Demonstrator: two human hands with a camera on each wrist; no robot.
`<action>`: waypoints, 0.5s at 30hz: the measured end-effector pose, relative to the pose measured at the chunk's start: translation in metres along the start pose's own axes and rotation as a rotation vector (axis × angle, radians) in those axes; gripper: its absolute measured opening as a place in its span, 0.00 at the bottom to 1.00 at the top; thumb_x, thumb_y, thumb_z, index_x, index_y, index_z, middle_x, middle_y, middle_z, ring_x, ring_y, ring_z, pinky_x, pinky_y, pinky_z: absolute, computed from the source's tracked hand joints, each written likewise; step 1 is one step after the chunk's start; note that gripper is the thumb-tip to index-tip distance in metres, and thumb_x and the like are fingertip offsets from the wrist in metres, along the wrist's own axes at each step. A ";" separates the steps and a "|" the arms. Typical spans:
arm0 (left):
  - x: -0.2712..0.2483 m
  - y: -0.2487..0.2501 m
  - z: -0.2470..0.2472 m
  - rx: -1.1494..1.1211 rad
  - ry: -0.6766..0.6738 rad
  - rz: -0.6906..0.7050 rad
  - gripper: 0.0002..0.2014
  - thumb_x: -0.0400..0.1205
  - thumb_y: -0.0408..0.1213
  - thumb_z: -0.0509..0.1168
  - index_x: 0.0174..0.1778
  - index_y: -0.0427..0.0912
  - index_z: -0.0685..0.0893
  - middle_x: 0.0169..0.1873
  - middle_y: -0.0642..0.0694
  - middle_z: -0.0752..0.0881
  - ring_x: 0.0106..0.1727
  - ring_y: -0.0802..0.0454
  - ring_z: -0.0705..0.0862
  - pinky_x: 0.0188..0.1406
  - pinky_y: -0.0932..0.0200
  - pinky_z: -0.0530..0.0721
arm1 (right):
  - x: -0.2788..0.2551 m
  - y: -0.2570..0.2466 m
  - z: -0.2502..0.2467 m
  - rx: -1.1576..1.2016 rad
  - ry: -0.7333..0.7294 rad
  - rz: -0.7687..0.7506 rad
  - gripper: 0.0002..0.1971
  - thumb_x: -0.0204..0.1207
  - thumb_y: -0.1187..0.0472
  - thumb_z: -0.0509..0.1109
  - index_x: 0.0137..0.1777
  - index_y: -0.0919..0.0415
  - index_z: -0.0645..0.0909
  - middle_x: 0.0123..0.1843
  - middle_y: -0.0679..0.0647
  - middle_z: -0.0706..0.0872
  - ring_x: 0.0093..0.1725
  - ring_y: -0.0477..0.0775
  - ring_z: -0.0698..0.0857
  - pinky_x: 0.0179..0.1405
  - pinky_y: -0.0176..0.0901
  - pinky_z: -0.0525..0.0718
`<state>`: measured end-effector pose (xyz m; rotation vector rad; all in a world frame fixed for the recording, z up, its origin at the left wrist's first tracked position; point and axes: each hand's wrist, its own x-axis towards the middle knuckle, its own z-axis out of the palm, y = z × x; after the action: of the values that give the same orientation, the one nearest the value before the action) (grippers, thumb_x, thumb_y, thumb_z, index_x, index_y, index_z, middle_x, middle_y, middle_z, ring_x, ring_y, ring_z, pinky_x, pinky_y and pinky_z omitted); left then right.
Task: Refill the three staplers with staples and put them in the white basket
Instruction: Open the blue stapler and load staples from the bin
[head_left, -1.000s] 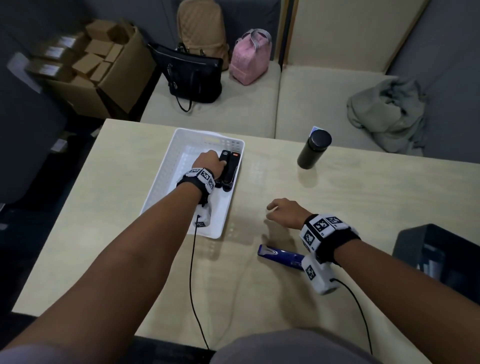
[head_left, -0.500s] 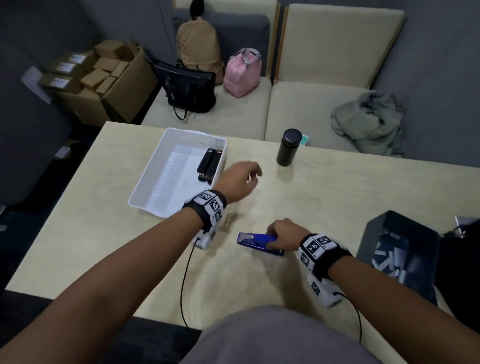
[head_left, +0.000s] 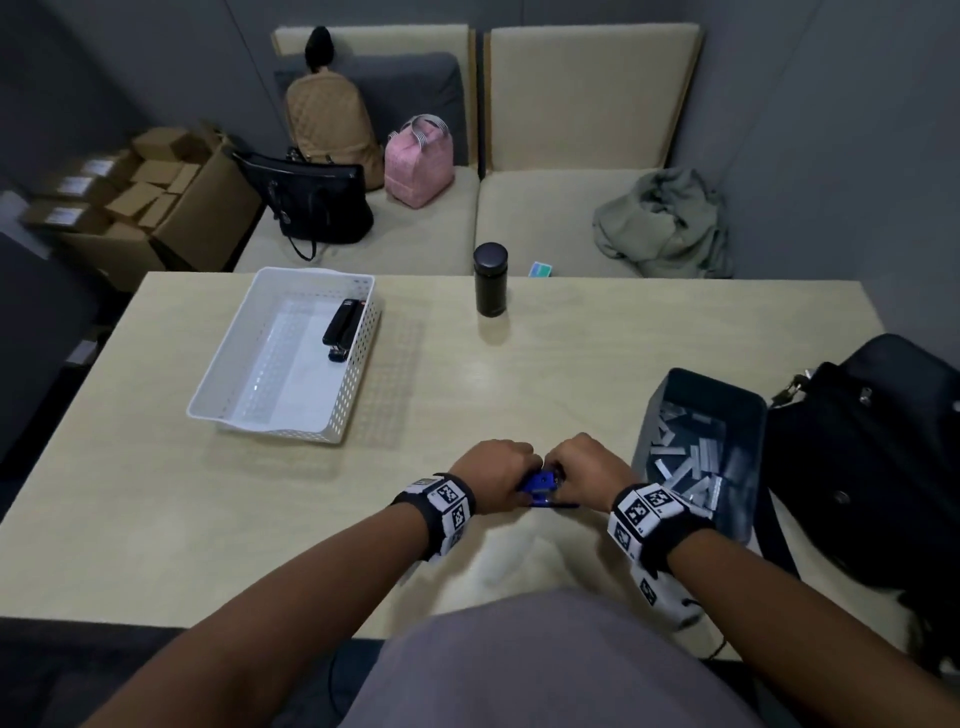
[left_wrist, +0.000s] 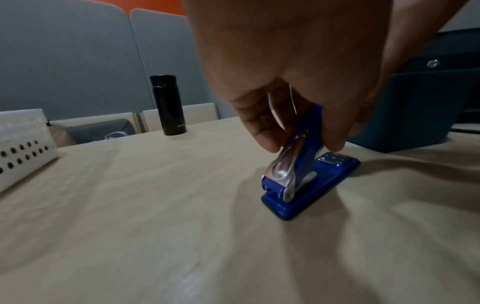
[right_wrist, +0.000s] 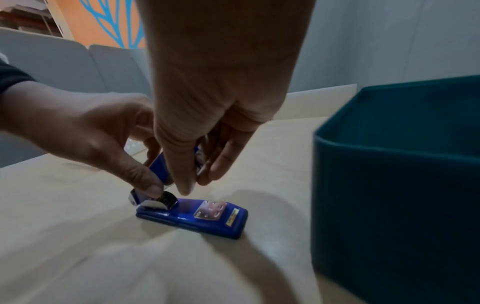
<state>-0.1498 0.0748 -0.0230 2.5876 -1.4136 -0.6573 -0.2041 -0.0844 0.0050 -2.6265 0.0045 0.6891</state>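
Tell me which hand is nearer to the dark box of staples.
Right. The right hand grips the blue stapler just beside the dark box of staples; the left hand holds the stapler's far side.

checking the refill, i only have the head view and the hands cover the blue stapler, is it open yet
Observer: Yes. In the left wrist view the blue stapler's top arm is swung up, with its base flat on the table.
Operator: which hand has the top
Observer: Both. The left hand pinches it, thumb near the hinge end, and the right hand's fingers grip it from above.
Operator: any staples in a hand
Observer: None visible in either wrist view.
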 end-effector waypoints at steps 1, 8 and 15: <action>0.000 0.004 0.001 0.035 0.011 0.013 0.13 0.75 0.47 0.69 0.48 0.41 0.82 0.45 0.41 0.84 0.44 0.37 0.83 0.36 0.50 0.73 | -0.005 0.004 0.002 0.001 0.013 -0.005 0.07 0.67 0.56 0.76 0.42 0.59 0.88 0.39 0.60 0.89 0.38 0.59 0.85 0.34 0.42 0.74; -0.008 0.010 0.000 0.061 0.082 -0.010 0.10 0.73 0.45 0.68 0.44 0.42 0.82 0.42 0.44 0.85 0.39 0.39 0.84 0.34 0.53 0.72 | -0.016 0.012 0.020 0.087 0.104 0.045 0.06 0.65 0.60 0.76 0.41 0.60 0.88 0.39 0.59 0.89 0.38 0.59 0.84 0.34 0.41 0.77; -0.037 -0.034 -0.017 -0.237 0.126 -0.232 0.08 0.69 0.43 0.75 0.36 0.46 0.83 0.36 0.50 0.91 0.38 0.48 0.87 0.37 0.53 0.83 | -0.021 0.028 0.028 -0.009 0.179 0.118 0.06 0.70 0.59 0.76 0.47 0.56 0.87 0.48 0.52 0.89 0.46 0.55 0.87 0.39 0.39 0.76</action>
<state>-0.1334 0.1231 -0.0064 2.5711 -0.9455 -0.6337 -0.2389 -0.1011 -0.0186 -2.7044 0.2110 0.4911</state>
